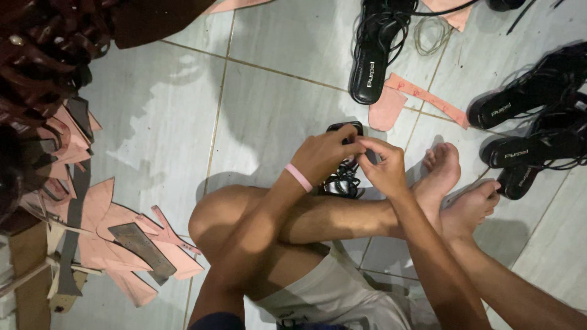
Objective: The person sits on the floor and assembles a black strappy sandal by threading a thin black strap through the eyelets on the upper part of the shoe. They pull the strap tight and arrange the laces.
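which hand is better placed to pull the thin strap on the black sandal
Right, probably: the right hand pinches at the strap on the black sandal, while the left hand steadies the sandal's top.

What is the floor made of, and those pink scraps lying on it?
The floor looks like glazed ceramic tile: pale, shiny, with grout lines. The pink scraps seem to be thin matte sheet, maybe leatherboard or card; their cut edges lie flat, but the exact material is unclear.

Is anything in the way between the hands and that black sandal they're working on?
Nothing visible: the left hand and right hand are both already on the black sandal, fingers pinching its straps above the crossed legs. The other sandals lie apart on the tiled floor.
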